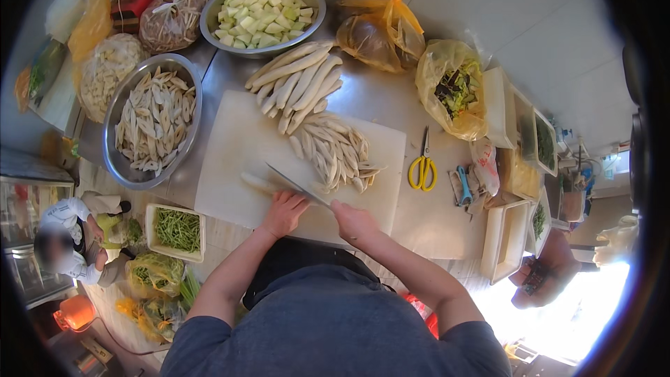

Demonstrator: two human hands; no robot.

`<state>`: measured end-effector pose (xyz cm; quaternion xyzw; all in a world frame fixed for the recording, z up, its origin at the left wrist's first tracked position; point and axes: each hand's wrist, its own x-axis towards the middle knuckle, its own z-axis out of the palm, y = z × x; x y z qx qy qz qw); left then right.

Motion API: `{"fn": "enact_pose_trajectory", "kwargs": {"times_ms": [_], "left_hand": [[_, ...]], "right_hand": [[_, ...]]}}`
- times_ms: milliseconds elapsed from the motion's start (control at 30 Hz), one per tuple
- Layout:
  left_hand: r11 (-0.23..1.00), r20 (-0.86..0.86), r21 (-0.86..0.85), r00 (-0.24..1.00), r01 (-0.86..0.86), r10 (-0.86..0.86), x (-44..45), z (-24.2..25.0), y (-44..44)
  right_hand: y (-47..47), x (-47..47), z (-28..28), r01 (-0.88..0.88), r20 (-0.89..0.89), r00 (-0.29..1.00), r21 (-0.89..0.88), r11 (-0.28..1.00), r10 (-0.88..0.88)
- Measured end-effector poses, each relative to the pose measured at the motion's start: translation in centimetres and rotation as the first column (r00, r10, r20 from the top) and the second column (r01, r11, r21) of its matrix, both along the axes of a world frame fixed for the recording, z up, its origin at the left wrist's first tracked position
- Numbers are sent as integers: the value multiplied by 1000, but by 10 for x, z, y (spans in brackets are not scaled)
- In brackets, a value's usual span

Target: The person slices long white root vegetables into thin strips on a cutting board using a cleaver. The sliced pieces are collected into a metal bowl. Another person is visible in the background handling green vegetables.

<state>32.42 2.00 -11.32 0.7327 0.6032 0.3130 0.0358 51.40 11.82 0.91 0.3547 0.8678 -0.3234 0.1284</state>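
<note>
A kitchen knife (299, 184) is gripped by its handle in my right hand (357, 224), the blade slanting up and left over a white cutting board (225, 141). My left hand (285, 213) is at the board's near edge, its fingers on one end of a long pale peeled vegetable (257, 182) beside the blade. Part of that vegetable is hidden by the fingers and knife. To the right of the blade lies a heap of slant-cut pale slices (337, 154). Whole long peeled vegetables (301, 81) are piled across the board's far edge.
A metal bowl of slices (154, 120) stands left, a bowl of green-white cubes (264, 15) behind. Yellow-handled scissors (423, 172), a blue peeler (463, 186), a bag of peelings (458, 89) and white bins (505, 241) are right. A person (78, 241) sits at far left by green beans (177, 230).
</note>
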Motion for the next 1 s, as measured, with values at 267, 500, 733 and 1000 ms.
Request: {"fn": "enact_pose_trajectory", "kwargs": {"times_ms": [267,500,733,1000], "left_hand": [[1000,15,-8,1000,-14,14,-2,-3,-1],[1000,88,25,996,-19,17,1,2,2],[995,35,-4,994,-101,101,-21,6,-5],[996,87,9,993,-84,83,-25,-2,-11]], "right_hand": [[1,-11,-13,47,-55,997,17,999,-46],[-10,-34,-20,78,-5,997,25,997,-78],[-11,-27,6,90,0,996,-68,994,-90],[-14,-45,-22,160,-77,984,-26,987,-161]]}}
